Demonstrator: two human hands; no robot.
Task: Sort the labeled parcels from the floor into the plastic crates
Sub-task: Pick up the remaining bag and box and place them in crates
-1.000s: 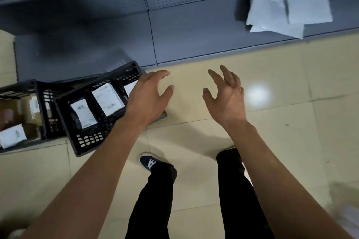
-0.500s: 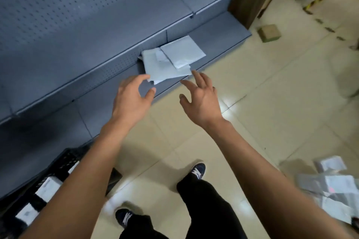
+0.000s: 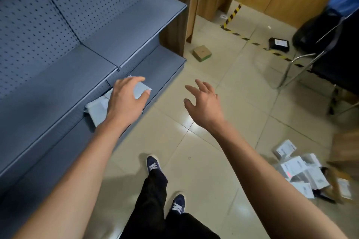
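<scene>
Both the left hand [image 3: 124,101] and the right hand [image 3: 204,103] are empty with fingers spread, while the labeled parcels [image 3: 299,172] lie piled on the floor [image 3: 223,75] at lower right, probably light, stiff boxes, easiest gripped by opposite edges.

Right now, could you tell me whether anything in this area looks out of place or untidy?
Yes. White labeled parcels lie in a jumbled heap on the floor at lower right. A small cardboard box and a black parcel sit apart on the tiles, the latter on the striped tape. Grey mailers lie askew on the bottom shelf.
</scene>
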